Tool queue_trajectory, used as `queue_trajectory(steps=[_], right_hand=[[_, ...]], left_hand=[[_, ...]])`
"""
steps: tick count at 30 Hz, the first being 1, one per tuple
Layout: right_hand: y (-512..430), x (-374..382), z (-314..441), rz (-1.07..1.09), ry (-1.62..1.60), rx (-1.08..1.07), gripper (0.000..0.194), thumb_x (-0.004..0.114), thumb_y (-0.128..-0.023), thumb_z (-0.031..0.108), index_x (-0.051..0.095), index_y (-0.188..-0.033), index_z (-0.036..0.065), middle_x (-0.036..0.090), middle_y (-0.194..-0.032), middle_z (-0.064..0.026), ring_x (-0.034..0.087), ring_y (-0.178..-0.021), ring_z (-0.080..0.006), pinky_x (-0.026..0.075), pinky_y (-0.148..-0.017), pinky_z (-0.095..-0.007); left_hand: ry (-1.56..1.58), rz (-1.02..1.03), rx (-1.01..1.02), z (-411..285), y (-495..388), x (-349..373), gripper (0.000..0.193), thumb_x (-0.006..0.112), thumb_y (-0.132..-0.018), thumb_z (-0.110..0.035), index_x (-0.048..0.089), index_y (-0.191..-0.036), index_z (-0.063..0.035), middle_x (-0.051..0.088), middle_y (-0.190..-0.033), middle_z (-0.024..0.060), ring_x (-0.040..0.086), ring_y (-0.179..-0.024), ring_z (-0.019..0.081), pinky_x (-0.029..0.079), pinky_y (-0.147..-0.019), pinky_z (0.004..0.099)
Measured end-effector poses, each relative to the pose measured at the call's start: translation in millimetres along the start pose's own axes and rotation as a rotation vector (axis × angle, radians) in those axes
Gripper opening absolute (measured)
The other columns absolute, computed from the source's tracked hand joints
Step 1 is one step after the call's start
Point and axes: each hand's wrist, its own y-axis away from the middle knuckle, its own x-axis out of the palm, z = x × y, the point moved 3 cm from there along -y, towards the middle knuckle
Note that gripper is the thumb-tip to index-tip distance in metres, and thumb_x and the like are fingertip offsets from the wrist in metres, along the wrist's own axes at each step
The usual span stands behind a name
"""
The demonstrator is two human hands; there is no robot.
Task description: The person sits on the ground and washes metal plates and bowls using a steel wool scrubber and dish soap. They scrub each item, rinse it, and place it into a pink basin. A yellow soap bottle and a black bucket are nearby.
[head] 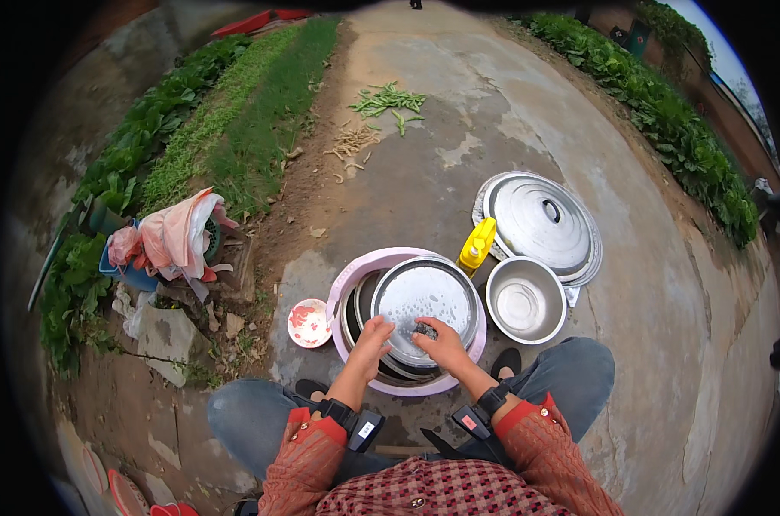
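A large pink plastic basin (pixel 343 284) sits on the ground between my knees, with metal cookware stacked in it. Uppermost is a round, shallow aluminium pan or lid (pixel 422 293), tilted and spotted with water drops. My right hand (pixel 446 348) is over its near part, holding a dark grey scouring pad (pixel 426 331), probably steel wool. At the near left of that round piece is my left hand (pixel 368 351), fingers apart and nothing in them; whether it touches the metal I cannot tell. The lower dark-rimmed pots are partly hidden.
Left of the basin is a white-and-red bowl (pixel 309 324). A yellow plastic bottle (pixel 477 246), an aluminium pot (pixel 526 300) and a large steamer lid (pixel 537 222) stand to the right. Green pods (pixel 390 100) lie ahead. Plastic bags (pixel 177 232) cover a blue bucket (pixel 135 276).
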Motion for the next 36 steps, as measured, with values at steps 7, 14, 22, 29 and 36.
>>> queue_trajectory(steps=[7, 14, 22, 29, 36], right_hand=[[-20.5, -25.9, -30.4, -0.107, -0.356, 0.387, 0.044, 0.067, -0.086, 0.026, 0.058, -0.126, 0.009, 0.065, -0.097, -0.0043, 0.059, -0.079, -0.0117, 0.049, -0.055, -0.0259], [-23.4, -49.7, -62.0, -0.22, -0.349, 0.45, 0.046, 0.066, -0.087, 0.027, 0.057, -0.128, 0.007, 0.063, -0.107, -0.0078, 0.06, -0.085, -0.0135, 0.051, -0.058, -0.0277], [-22.3, -27.1, -74.2, -0.099, -0.105, 0.249, 0.053, 0.066, -0.085, 0.03, 0.055, -0.127, 0.001, 0.06, -0.122, -0.0206, 0.059, -0.111, -0.0306, 0.045, -0.094, -0.0365], [-10.0, 10.2, -54.3, -0.038, 0.159, -0.072, 0.056, 0.065, -0.084, 0.033, 0.05, -0.128, 0.002, 0.056, -0.124, -0.0247, 0.052, -0.118, -0.039, 0.039, -0.103, -0.0422], [25.8, 57.8, -18.6, 0.013, 0.201, -0.349, 0.052, 0.065, -0.087, 0.025, 0.048, -0.131, 0.003, 0.039, -0.141, -0.0241, 0.04, -0.127, -0.043, 0.033, -0.107, -0.0479]], left_hand=[[-0.375, -0.194, 0.056, 6.4, -85.4, -23.6, 0.078, 0.055, -0.094, -0.027, 0.012, -0.153, 0.0004, 0.015, -0.16, 0.0194, 0.018, -0.147, 0.0263, 0.016, -0.117, 0.0338], [-0.721, -0.338, 0.171, 25.6, -106.3, -31.5, 0.048, 0.065, -0.081, -0.024, 0.058, -0.119, 0.0035, 0.062, -0.113, 0.026, 0.06, -0.107, 0.0386, 0.046, -0.092, 0.0438], [-0.858, -0.418, 0.236, 35.1, -73.3, -51.1, 0.03, 0.051, -0.083, -0.013, 0.064, -0.104, 0.0047, 0.066, -0.095, 0.0289, 0.063, -0.093, 0.0448, 0.048, -0.085, 0.048], [0.005, -0.316, 0.112, 19.6, -11.4, -38.7, 0.065, 0.038, -0.079, 0.007, 0.028, -0.142, -0.0065, 0.058, -0.118, 0.0222, 0.067, -0.095, 0.0358, 0.064, -0.059, 0.0437], [0.605, -0.299, 0.09, 63.7, -10.8, -27.6, 0.046, 0.045, -0.089, 0.007, 0.038, -0.133, -0.0013, 0.055, -0.121, 0.0207, 0.06, -0.106, 0.0354, 0.057, -0.079, 0.0494]])
